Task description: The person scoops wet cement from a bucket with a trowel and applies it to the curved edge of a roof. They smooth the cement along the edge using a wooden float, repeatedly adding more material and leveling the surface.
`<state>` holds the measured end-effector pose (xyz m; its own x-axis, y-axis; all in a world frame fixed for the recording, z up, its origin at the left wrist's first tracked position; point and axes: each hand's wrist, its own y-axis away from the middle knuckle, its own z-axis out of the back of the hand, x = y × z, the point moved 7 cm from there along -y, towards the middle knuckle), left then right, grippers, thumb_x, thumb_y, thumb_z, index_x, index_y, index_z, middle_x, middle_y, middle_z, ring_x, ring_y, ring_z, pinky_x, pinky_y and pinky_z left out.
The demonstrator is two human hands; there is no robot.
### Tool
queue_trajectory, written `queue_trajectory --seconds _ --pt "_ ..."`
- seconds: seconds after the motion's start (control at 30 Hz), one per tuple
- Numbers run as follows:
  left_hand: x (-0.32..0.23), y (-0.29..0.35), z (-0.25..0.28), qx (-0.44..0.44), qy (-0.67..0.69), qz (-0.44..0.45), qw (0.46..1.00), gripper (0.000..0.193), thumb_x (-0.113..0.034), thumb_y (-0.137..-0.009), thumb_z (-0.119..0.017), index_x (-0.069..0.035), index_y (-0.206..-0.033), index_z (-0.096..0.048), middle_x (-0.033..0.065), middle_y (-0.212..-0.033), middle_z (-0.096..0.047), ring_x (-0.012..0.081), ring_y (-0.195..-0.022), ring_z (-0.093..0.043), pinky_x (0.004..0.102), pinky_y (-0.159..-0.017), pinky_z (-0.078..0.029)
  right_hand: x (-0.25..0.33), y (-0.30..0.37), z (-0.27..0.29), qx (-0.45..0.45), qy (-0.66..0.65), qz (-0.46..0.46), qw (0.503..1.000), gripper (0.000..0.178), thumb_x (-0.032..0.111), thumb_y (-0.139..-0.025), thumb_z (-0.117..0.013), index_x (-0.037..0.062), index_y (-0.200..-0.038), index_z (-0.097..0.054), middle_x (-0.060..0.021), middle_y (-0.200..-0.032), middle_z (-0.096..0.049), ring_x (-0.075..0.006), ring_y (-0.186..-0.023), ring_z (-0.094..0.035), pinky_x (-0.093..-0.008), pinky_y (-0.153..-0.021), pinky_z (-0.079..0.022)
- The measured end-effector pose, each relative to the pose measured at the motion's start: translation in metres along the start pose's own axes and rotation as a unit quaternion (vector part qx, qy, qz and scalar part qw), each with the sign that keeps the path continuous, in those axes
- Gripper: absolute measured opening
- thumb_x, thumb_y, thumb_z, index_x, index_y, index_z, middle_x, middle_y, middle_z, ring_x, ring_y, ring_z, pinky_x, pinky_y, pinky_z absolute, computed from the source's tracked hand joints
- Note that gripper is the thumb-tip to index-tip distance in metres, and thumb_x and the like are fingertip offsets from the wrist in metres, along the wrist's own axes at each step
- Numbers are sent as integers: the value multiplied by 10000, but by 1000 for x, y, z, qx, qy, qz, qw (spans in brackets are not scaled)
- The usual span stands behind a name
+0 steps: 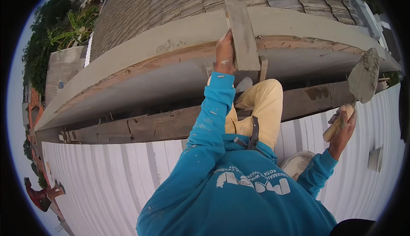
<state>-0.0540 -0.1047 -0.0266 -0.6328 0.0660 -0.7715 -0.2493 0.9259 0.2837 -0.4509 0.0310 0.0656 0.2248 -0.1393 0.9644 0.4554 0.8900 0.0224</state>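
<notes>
My left hand (225, 54) is closed on a flat wooden float (243, 35), its face caked with grey residue. The float stands upright across the edge of a band of grey plaster (179, 35). Out to the right, my right hand (341, 129) wraps round the wooden handle of a trowel (365, 80). Grey mortar coats the trowel's blade, which points up and away from me. A round, mortar-stained bucket (297, 163) is partly hidden behind my right forearm.
Beyond the plaster band rises a tiled roof (171, 7). Below it runs a dark plank or beam (149, 127), with corrugated white metal roofing (115, 167) on the near side. A small pale container (376, 159) sits at the far right.
</notes>
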Motion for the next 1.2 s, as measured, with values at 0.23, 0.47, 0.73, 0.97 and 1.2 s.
queue_trajectory --seconds 0.23,0.47,0.73,0.97,1.2 --pt "186 64 -103 256 -94 -16 962 315 -207 -969 -485 23 -1149 -604 120 -1012 -665 231 -863 -661 345 -737 -553 86 37 197 -113 411 17 905 405 262 -842 -705 22 -1138 -566 -92 -853 -599 -179 -723 -594 -329 -662 -478" --pt "283 179 -168 292 -16 295 910 330 -206 -974 -502 37 -1182 -582 117 -1039 -662 221 -877 -663 337 -740 -558 80 136 283 18 629 -142 764 280 131 -724 -717 69 -986 -642 -126 -849 -649 -308 -770 -606 -410 -721 -477" --pt "314 266 -170 324 -116 497 796 401 -340 -980 -463 -42 -1208 -603 92 -1084 -660 214 -942 -638 334 -823 -521 16 180 266 100 709 -172 676 191 156 -757 -706 118 -940 -667 -122 -789 -641 -324 -815 -638 -439 -723 -498" --pt "331 274 -164 325 -91 528 780 396 -327 -981 -462 -34 -1208 -604 100 -1092 -670 217 -961 -656 351 -836 -536 -24 179 247 157 779 -98 600 120 28 -713 -629 59 -829 -635 -129 -771 -624 -329 -788 -638 -449 -709 -487" --pt "344 287 -178 340 -47 553 759 400 -316 -989 -450 -28 -1235 -579 107 -1144 -649 232 -1035 -636 365 -903 -514 -63 206 228 123 753 -121 635 194 35 -757 -601 45 -950 -591 -163 -820 -612 -336 -794 -637 -461 -716 -477"
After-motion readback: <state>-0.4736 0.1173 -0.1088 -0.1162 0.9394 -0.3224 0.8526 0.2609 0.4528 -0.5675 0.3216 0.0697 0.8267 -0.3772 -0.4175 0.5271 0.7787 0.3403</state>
